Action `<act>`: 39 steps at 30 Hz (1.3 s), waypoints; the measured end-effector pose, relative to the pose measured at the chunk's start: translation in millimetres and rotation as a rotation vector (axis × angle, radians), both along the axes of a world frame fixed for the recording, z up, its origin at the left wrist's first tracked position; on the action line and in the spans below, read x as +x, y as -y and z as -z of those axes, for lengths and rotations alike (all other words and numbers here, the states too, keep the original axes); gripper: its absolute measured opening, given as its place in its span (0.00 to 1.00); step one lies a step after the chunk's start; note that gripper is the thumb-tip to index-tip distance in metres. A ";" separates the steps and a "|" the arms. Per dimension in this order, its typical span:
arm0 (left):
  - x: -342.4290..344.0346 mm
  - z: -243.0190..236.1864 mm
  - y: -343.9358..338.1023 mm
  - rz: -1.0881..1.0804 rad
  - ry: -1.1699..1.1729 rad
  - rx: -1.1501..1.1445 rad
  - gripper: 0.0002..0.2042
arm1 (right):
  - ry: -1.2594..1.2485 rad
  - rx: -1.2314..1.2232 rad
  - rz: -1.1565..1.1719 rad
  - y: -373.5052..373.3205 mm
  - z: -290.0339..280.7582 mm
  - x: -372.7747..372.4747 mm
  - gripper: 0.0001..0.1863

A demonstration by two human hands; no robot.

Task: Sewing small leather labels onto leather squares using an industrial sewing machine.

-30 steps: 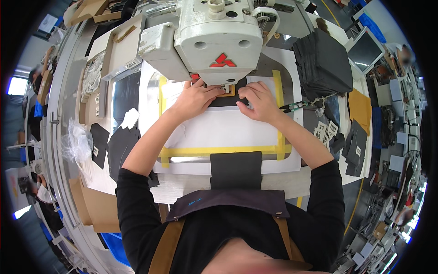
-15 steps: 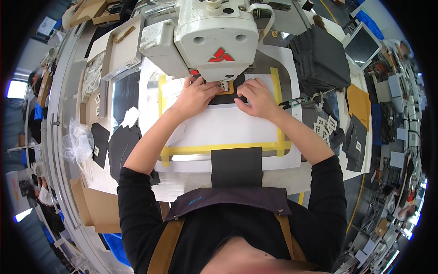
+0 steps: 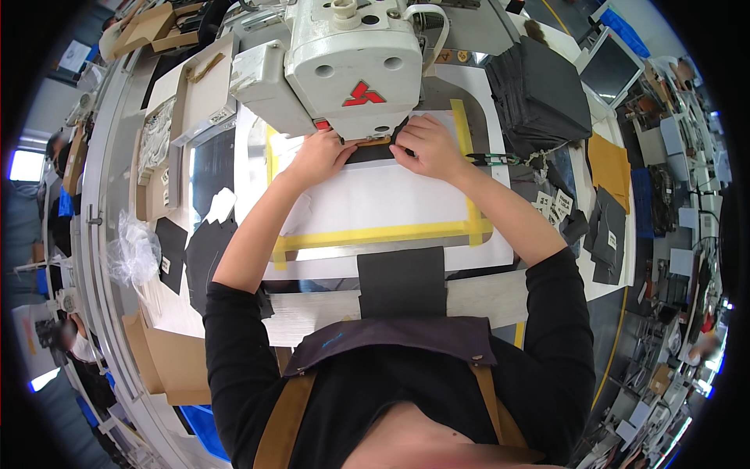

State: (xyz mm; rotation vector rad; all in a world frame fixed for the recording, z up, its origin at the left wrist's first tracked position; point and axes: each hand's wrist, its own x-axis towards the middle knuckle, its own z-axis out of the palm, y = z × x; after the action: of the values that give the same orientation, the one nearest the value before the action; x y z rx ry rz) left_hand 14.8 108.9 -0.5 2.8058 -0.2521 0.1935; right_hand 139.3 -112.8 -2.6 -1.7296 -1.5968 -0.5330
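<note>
Beneath the head of a white sewing machine (image 3: 355, 74), a dark fabric piece (image 3: 370, 154) lies on a white sheet (image 3: 375, 199) edged with yellow tape. My left hand (image 3: 316, 159) is closed at the fabric's left end, its fingertips partly hidden by the machine head. At the right end, my right hand (image 3: 428, 147) pinches the fabric between thumb and curled fingers. A thin tan strip (image 3: 380, 141) shows between my hands, just under the machine head.
A stack of black pieces (image 3: 539, 90) stands right of the machine, near a monitor (image 3: 615, 69). Small printed labels (image 3: 561, 206) lie beside green-handled snips (image 3: 492, 159). An open carton (image 3: 209, 86) sits at left, with a crumpled clear bag (image 3: 133, 246) nearer me.
Both hands and the taped sheet have moved away from me, toward the machine. The metal foot seen earlier between my hands is now hidden. The view has shifted slightly.
</note>
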 end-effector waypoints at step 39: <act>-30.1 -22.2 28.5 0.272 0.205 0.269 0.09 | 0.013 -0.103 0.100 43.8 1.0 -4.9 0.04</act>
State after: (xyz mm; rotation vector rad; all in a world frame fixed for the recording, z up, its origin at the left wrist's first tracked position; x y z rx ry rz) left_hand -15.3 80.4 21.8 2.9727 -0.7540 0.4106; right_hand 134.4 -156.6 -3.6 -1.8942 -1.5775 -0.5189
